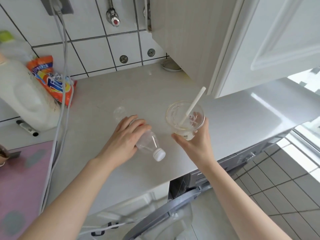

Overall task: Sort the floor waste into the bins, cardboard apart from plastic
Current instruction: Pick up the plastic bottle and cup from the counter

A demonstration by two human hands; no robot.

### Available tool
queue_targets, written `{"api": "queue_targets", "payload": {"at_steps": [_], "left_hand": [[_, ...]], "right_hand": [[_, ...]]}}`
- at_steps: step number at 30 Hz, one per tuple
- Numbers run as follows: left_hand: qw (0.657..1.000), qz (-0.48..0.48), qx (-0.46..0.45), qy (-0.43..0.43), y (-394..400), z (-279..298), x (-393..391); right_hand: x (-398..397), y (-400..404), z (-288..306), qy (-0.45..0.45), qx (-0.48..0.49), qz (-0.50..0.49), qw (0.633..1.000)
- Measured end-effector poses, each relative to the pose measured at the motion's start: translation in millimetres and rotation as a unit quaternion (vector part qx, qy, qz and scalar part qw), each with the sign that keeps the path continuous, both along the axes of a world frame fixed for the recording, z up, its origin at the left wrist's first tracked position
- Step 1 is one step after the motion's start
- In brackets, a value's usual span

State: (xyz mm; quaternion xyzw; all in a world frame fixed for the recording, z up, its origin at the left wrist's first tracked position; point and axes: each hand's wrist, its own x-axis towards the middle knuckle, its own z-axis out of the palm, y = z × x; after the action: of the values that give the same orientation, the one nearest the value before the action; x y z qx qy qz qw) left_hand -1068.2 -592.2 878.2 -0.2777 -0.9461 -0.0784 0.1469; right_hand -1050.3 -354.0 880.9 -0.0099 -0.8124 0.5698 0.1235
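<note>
A clear plastic bottle (149,144) with a white cap lies on its side on the white top of the washing machine (121,170). My left hand (123,138) lies over its body, fingers curled round it. A clear plastic cup (185,118) with a white straw (192,105) stands just to the right of the bottle. My right hand (194,142) grips the cup from below and the near side.
A large white detergent jug (22,94) and an orange detergent bag (52,78) stand at the left, with grey cables (65,80) hanging past them. A black marker (26,128) lies on a ledge. The machine door (162,213) hangs open below; grey floor tiles (277,191) lie to the right.
</note>
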Motion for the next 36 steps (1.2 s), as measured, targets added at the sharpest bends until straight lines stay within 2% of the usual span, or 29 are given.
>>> {"api": "queue_targets", "payload": {"at_steps": [6,12,19,24,29,36], "left_hand": [[0.998,-0.04,0.053,0.011,-0.3,18.8,27.2],[0.987,-0.095,0.128,0.001,16.0,32.0,70.5],[0.959,-0.216,0.169,-0.066,70.0,47.5,143.6],[0.921,-0.283,0.217,-0.158,134.3,44.8,197.7],[0.863,-0.318,0.264,-0.291,205.1,21.7,262.1],[0.792,-0.347,0.234,-0.444,306.7,-20.5,381.8]], "right_hand": [[53.6,-3.5,2.9,0.014,-0.018,-0.044,0.999],[125.3,0.2,-1.7,0.015,-0.064,-0.134,0.989],[229.2,20.4,-5.4,0.03,-0.093,-0.255,0.962],[318.4,58.8,-16.2,0.022,-0.094,-0.374,0.922],[416.0,93.6,-28.0,0.011,-0.089,-0.474,0.876],[556.4,141.1,-48.8,-0.034,-0.111,-0.568,0.814]]}}
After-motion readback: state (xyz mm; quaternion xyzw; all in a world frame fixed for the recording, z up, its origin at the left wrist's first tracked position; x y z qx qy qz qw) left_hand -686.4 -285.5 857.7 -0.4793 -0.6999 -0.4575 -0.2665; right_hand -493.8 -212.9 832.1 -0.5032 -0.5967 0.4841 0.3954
